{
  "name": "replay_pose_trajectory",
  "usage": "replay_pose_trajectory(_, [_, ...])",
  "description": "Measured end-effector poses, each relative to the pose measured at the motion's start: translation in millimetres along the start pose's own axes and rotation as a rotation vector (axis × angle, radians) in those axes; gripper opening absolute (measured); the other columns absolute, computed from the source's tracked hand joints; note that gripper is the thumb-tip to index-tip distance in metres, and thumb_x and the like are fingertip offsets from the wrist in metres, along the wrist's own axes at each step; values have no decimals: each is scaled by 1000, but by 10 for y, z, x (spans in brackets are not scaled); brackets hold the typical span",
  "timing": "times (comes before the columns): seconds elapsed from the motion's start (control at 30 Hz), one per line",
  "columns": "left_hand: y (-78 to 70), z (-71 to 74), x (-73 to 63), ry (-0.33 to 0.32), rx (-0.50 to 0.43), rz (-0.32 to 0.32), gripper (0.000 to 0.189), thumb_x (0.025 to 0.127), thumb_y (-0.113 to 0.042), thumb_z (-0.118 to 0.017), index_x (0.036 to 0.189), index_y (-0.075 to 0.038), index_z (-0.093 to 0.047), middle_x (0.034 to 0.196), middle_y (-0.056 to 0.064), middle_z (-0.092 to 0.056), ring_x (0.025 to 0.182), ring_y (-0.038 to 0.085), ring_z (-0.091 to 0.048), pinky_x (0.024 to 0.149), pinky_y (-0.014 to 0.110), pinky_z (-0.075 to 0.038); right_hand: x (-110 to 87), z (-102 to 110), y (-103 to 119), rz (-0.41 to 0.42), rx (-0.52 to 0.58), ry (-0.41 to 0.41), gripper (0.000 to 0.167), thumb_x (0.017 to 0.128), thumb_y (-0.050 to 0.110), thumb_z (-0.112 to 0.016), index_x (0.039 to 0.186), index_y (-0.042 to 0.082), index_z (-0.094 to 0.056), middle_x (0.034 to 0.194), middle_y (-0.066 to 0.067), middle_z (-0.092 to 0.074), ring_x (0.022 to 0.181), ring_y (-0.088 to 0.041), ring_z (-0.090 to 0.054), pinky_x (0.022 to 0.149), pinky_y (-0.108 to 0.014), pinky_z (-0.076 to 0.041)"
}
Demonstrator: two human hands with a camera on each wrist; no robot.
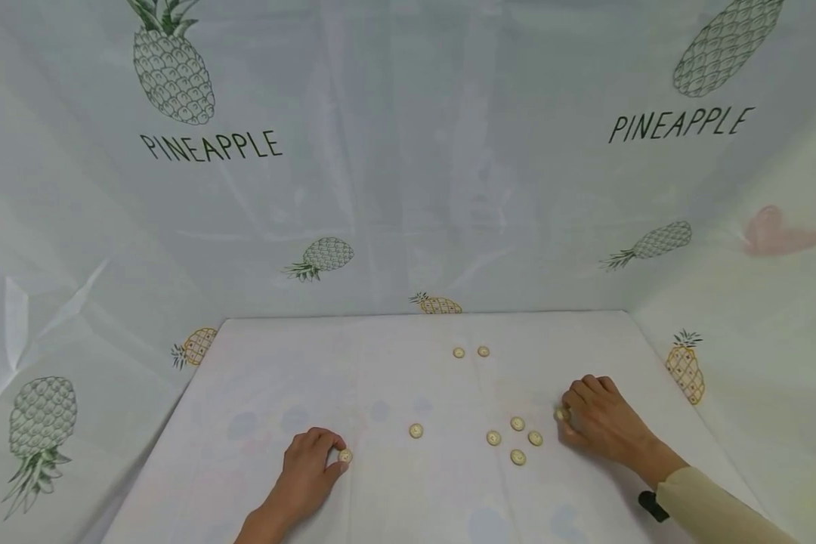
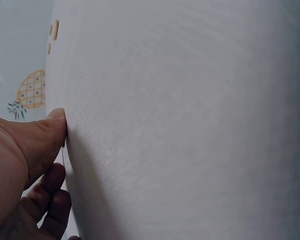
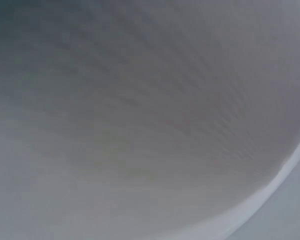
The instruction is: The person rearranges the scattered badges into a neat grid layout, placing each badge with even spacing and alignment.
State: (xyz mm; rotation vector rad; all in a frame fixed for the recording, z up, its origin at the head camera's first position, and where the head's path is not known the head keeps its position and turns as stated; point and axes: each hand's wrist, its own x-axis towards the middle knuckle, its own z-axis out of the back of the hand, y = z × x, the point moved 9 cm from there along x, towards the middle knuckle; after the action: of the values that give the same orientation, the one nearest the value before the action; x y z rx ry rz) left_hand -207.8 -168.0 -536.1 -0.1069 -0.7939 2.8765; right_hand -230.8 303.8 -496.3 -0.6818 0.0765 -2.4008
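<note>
On the white tabletop, my left hand pinches a small round pale wooden disc between thumb and index finger. The thumb and the curled fingers of that left hand also show in the left wrist view, low against the cloth. Farther right, my right hand pinches another disc at its left side, with thumb and fingertips. Just left of that hand lies a loose cluster of several discs. A single disc lies between the two hands. Only a blurred pale surface fills the right wrist view.
Two more discs, one on the left and one on the right, lie near the back edge. A pineapple-printed sheet hangs behind and beside the table. A black item is by the right sleeve.
</note>
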Motion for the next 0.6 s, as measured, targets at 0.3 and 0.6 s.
replay_pose_trajectory(0.3, [39,-12,12,20,-8,9,17,94,-22,-80,104,-24,-66,123,2,-62,125,38,-53,108,69,-38,188,-16,-18,-7,30,-13,22,85,32,-60,88,10,-61,86,-3,-57,84,-26,-52,80,-47,-42])
replay_pose_trajectory(0.6, [24,24,4,8,-34,-11,19,93,-20,-81,104,-22,-65,120,2,-62,121,36,-55,105,68,-40,517,-81,36,-16,63,4,20,80,29,-67,88,11,-64,87,-3,-59,86,-26,-52,82,-47,-42])
